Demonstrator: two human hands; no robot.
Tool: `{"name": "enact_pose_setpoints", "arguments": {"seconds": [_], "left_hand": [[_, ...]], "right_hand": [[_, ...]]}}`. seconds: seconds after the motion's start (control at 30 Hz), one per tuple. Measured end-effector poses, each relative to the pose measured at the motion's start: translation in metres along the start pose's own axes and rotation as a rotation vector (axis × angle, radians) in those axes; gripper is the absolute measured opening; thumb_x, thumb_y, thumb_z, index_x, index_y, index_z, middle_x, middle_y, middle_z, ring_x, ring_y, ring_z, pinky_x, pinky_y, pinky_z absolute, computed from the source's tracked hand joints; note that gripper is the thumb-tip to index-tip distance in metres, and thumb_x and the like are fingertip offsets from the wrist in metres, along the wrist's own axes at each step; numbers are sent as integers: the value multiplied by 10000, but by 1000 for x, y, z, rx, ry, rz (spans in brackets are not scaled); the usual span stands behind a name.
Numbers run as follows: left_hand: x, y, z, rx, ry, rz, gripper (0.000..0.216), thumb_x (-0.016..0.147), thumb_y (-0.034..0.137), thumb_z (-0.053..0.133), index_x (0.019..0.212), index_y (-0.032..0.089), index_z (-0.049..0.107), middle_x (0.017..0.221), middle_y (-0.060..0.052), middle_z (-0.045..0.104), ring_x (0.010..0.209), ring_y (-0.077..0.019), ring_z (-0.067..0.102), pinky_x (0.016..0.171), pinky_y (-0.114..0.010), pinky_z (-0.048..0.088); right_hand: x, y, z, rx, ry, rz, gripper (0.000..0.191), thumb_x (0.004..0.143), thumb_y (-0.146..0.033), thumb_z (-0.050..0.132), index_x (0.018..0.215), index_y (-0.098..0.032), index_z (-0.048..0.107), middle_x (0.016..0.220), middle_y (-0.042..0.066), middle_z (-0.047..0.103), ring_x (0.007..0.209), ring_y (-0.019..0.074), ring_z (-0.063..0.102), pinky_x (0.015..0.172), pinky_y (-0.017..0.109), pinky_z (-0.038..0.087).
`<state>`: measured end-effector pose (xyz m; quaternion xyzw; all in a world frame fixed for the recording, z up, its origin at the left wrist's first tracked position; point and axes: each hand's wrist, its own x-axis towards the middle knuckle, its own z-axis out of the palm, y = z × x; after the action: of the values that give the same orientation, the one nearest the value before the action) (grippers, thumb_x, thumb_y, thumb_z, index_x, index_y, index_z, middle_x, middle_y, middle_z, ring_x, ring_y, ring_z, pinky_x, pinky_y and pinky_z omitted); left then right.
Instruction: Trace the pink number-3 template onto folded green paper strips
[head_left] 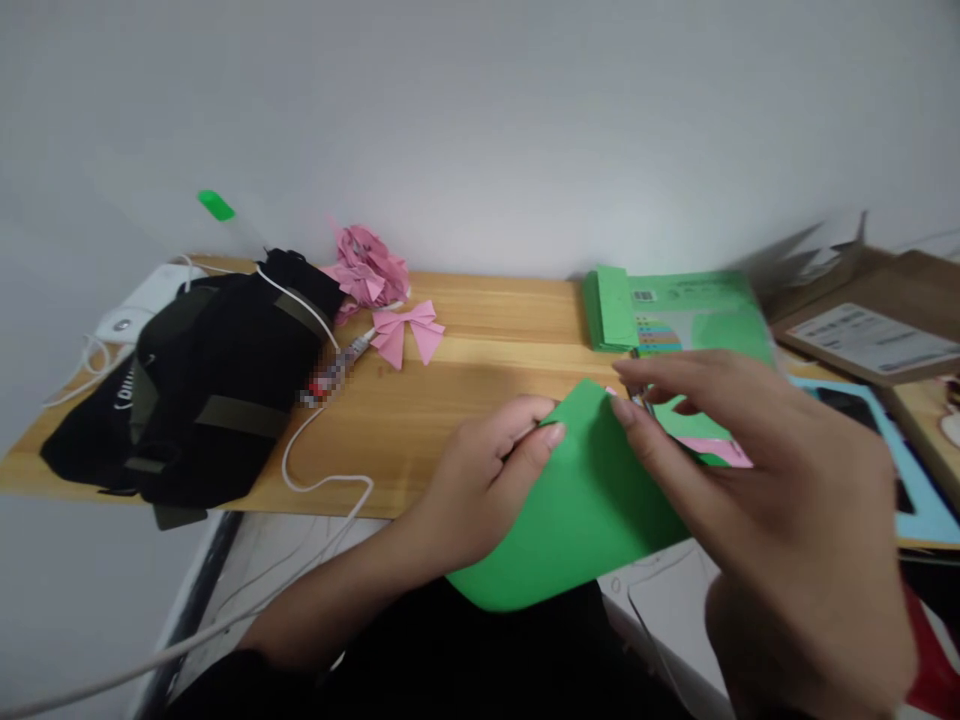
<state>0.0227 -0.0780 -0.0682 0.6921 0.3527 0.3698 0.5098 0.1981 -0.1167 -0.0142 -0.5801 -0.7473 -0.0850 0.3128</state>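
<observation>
A green sheet of paper (pixel 577 500) is pinched near its upper left corner by my left hand (pixel 487 470), thumb on top. The sheet tilts above my lap, in front of the table edge. My right hand (pixel 780 490) is at the sheet's upper right edge, with thumb and forefinger apart. Its thumb tip is at or very near the paper; I cannot tell whether it touches. Between these fingers a small metallic thing (pixel 639 396) shows, too partly hidden to name. Pink and green paper pieces (pixel 724 450) lie behind the right hand.
On the wooden table (pixel 495 335) lie a black bag (pixel 217 390), a pink paper bow (pixel 409 332) and a crumpled pink paper bundle (pixel 367 265). Folded green paper (pixel 611 310) rests on a green packet (pixel 705 295). A cardboard box (pixel 870 310) stands right. A white cable (pixel 330 482) hangs across the left.
</observation>
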Motion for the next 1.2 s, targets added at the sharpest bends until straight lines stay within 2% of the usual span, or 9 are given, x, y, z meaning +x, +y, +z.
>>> {"name": "enact_pose_setpoints", "arguments": {"seconds": [0.23, 0.77, 1.03, 1.2], "left_hand": [[1, 1, 1, -30, 15, 23, 180, 968, 258, 469, 886, 186, 613, 773, 19, 626, 723, -122, 573, 674, -236, 444], [1, 2, 2, -19, 5, 26, 174, 970, 241, 470, 889, 183, 613, 755, 31, 609, 719, -112, 571, 666, -220, 438], [3, 2, 3, -7, 1, 23, 164, 965, 233, 474, 891, 182, 611, 757, 30, 613, 717, -114, 575, 674, -230, 445], [1, 0, 0, 73, -25, 46, 161, 982, 242, 470, 940, 193, 617, 764, 34, 634, 698, -113, 577, 654, -239, 429]], "right_hand": [[4, -3, 4, -100, 8, -128, 172, 916, -158, 610, 1052, -220, 696, 924, 37, 759, 804, 187, 712, 724, 305, 563], [-2, -3, 7, -84, 40, -119, 182, 902, -150, 631, 1054, -227, 694, 889, 29, 756, 779, 190, 712, 717, 312, 568], [-2, 0, 5, -55, -3, -79, 171, 900, -172, 627, 1043, -218, 709, 916, 34, 768, 810, 195, 729, 718, 309, 578], [9, 9, 0, 100, -128, -56, 112, 883, -196, 624, 925, -237, 719, 857, -2, 769, 740, 179, 728, 679, 291, 583]]}}
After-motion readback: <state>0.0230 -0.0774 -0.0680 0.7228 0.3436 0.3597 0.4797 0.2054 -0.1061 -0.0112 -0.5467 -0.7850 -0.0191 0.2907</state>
